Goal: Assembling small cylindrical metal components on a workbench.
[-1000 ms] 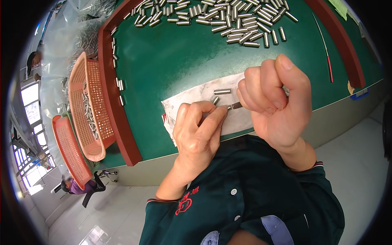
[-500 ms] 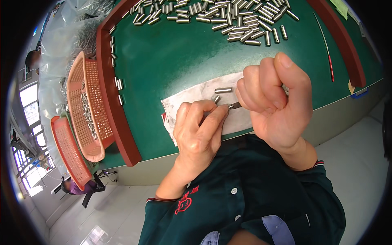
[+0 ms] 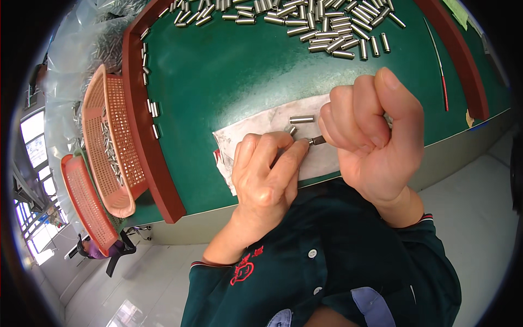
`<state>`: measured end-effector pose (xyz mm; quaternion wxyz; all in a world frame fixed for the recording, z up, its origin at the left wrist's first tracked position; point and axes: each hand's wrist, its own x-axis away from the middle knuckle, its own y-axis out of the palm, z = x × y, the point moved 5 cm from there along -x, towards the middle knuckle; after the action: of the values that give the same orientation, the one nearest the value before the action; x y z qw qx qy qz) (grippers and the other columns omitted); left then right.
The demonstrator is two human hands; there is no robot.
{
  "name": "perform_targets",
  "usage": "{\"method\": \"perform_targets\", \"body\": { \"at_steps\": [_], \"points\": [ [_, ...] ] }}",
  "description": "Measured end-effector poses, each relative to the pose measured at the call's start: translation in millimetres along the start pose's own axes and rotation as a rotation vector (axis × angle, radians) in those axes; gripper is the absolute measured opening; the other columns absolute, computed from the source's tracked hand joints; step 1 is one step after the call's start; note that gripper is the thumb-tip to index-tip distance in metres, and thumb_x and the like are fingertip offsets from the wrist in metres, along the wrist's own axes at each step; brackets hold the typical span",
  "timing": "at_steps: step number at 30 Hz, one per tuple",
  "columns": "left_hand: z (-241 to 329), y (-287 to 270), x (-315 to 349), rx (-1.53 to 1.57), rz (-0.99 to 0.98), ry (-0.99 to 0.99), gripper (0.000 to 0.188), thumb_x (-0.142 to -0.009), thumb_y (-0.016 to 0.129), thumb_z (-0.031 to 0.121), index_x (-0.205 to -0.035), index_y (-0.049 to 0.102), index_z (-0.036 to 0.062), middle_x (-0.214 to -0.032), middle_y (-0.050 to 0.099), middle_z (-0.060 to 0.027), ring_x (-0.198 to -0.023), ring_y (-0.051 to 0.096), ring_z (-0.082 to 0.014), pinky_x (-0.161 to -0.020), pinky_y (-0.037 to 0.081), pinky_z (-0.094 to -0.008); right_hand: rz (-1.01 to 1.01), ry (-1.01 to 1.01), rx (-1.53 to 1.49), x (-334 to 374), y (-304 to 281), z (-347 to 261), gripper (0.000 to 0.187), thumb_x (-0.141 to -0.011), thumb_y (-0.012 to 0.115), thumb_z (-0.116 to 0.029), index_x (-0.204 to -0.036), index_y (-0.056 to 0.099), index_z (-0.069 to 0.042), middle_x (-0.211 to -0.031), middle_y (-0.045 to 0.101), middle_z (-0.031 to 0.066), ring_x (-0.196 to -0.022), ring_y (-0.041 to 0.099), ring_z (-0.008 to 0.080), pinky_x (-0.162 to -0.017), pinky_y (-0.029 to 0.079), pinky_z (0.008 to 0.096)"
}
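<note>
My left hand (image 3: 267, 171) is closed in a pinch over a pale, stained cloth (image 3: 318, 163). Between its thumb and forefinger sits a small metal cylinder (image 3: 311, 141), mostly hidden by the fingertips. My right hand (image 3: 373, 136) makes a fist around a tool whose dark, narrow tip (image 3: 319, 140) meets the end of that cylinder; its handle is hidden in the palm. Just beyond the left fingers a second metal cylinder (image 3: 293, 131) shows partly; whether it is held or lying cannot be told. Another loose cylinder (image 3: 302, 119) lies on the cloth.
Many metal cylinders (image 3: 332, 32) are heaped at the far side of the green table (image 3: 218, 76). Red-brown rails (image 3: 150, 136) border it. A thin red-handled rod (image 3: 445, 92) lies at right. Orange plastic baskets (image 3: 128, 131) and bags of parts (image 3: 109, 46) stand left.
The view has shifted slightly. Both hands keep nearly the same pose, with the tool tip still against the cylinder held in my left hand.
</note>
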<state>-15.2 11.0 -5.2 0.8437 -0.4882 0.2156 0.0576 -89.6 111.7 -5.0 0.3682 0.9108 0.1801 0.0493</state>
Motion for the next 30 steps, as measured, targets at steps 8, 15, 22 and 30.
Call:
{"method": "perform_targets", "body": {
  "at_steps": [8, 15, 22, 30],
  "points": [
    [-4, 3, 0, 0.067, -0.019, 0.002, 0.024, -0.055, 0.06, 0.002, -0.078, 0.063, 0.0033, -0.072, 0.05, -0.0038, -0.062, 0.044, -0.0186, -0.055, 0.034, -0.0287, -0.025, 0.017, 0.158, 2, 6, -1, 0.043, -0.092, 0.024, -0.028, -0.051, 0.026, -0.014, -0.044, 0.024, -0.0033, -0.04, 0.015, 0.007, -0.041, 0.016, 0.0237],
    [-5, 3, 2, 0.072, 0.009, 0.012, 0.024, -0.053, 0.059, 0.003, -0.077, 0.063, 0.0037, -0.071, 0.05, -0.0028, -0.061, 0.043, -0.0171, -0.053, 0.031, -0.0284, -0.027, 0.058, 0.239, 3, 5, -2, 0.044, -0.092, 0.024, -0.028, -0.05, 0.026, -0.014, -0.044, 0.023, -0.004, -0.039, 0.017, 0.0076, -0.041, 0.017, 0.0238],
    [-7, 2, 0, 0.109, 0.008, -0.002, 0.023, -0.053, 0.059, 0.004, -0.076, 0.063, 0.0041, -0.07, 0.049, -0.0022, -0.06, 0.042, -0.0166, -0.054, 0.029, -0.0288, 0.049, 0.066, 0.252, 9, 15, -2, 0.043, -0.091, 0.026, -0.025, -0.05, 0.026, -0.014, -0.044, 0.024, -0.0041, -0.039, 0.019, 0.0082, -0.042, 0.018, 0.0246],
    [-5, 3, -2, 0.117, 0.04, 0.03, 0.017, -0.057, 0.062, 0.0, -0.073, 0.062, 0.007, -0.069, 0.047, -0.0016, -0.062, 0.043, -0.018, -0.057, 0.029, -0.03, 0.045, -0.049, 0.229, 9, 22, 1, 0.039, -0.089, 0.034, -0.018, -0.051, 0.026, -0.01, -0.046, 0.023, -0.0025, -0.042, 0.019, 0.0076, -0.042, 0.016, 0.0245]
  ]
}}
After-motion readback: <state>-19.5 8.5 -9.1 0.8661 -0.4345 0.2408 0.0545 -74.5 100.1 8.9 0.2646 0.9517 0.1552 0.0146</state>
